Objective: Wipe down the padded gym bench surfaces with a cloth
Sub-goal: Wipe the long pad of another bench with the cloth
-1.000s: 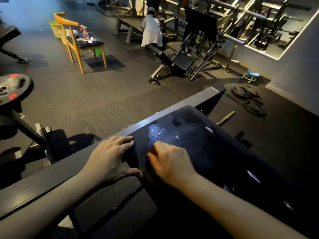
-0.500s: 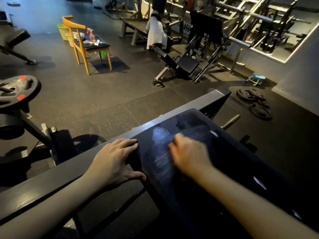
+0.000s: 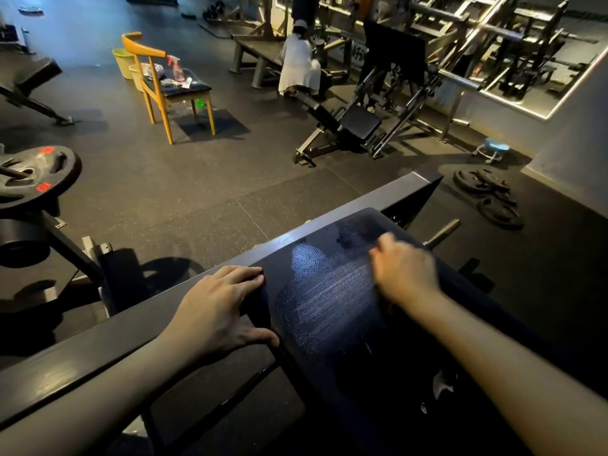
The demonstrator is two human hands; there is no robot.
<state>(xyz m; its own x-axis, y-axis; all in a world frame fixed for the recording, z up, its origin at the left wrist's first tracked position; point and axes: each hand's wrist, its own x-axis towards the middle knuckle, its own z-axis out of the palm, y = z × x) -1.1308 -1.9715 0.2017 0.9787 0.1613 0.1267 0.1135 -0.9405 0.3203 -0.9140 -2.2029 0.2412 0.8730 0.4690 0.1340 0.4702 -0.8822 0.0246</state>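
Broadly streaked, pebble-grained black pad [image 3: 324,307]

Both bare forearms reach forward from the near edge. The left hand [image 3: 220,311] lies palm down, fingers straight and close together, pointing far and right, thumb splayed out to the right. The right hand [image 3: 406,274] sits farther off and to the right, its back turned up; blur hides how its fingers are set.
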